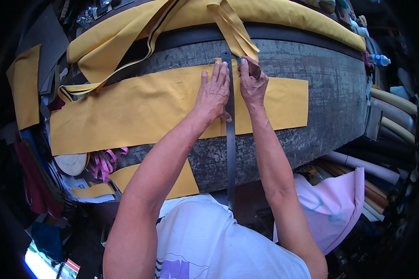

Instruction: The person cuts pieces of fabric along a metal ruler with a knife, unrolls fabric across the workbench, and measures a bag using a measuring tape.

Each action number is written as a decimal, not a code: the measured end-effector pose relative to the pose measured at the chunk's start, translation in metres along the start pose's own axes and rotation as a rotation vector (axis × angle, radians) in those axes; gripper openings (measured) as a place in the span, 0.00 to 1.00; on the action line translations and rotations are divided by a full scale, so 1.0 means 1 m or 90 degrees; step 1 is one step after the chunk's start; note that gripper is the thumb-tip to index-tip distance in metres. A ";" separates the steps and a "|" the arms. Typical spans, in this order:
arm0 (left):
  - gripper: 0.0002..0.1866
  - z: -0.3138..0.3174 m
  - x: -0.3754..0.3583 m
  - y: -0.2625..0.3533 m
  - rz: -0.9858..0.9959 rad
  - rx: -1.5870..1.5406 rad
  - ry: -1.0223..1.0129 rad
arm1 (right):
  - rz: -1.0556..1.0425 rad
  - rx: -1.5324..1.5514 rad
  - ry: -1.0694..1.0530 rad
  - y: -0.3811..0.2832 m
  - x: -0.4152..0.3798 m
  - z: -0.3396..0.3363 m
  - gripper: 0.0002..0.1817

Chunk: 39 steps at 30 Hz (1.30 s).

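Observation:
A long piece of yellow fabric point(125, 111) lies across the dark worktable point(330, 107). A metal ruler point(231, 153) crosses it from the table's front edge toward the back. My left hand point(214, 95) rests flat on the fabric along the ruler's left side, fingers stretched out and the thumb touching the ruler. Just right of the ruler's far end, my right hand point(253, 83) is closed round a small dark tool point(253, 67), whose tip is too small to make out. Yellow fabric extends under and beyond my right wrist.
Behind lies a large yellow roll point(293, 21) with loose strips and a zipper tape point(150, 42). Pink tape point(104, 162), a round roll point(72, 163) and a yellow scrap point(181, 181) are at the front left. Rolled materials point(391, 116) stand right; pink cloth point(330, 204) hangs below.

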<state>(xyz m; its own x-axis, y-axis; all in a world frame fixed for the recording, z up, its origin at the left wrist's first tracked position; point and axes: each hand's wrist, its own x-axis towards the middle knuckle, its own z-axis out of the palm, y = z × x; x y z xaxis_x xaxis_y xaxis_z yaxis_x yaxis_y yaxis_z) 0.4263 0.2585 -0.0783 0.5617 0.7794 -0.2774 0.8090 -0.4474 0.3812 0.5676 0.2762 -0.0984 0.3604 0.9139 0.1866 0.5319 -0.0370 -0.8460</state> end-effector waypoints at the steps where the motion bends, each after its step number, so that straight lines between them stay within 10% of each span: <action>1: 0.78 0.000 0.000 0.000 0.000 -0.004 -0.001 | 0.006 0.004 -0.004 0.001 -0.001 0.001 0.10; 27: 0.79 0.011 0.004 -0.002 -0.001 0.036 0.009 | 0.001 -0.038 -0.119 -0.013 -0.001 -0.009 0.08; 39: 0.82 0.012 0.007 0.002 -0.024 0.064 -0.016 | 0.123 -0.118 -0.158 -0.034 -0.201 -0.107 0.07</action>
<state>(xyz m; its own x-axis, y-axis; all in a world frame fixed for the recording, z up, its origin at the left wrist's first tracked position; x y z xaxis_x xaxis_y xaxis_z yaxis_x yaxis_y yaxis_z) 0.4342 0.2572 -0.0901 0.5332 0.7861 -0.3128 0.8425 -0.4599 0.2804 0.5589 0.0508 -0.0540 0.2831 0.9523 -0.1136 0.6099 -0.2701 -0.7450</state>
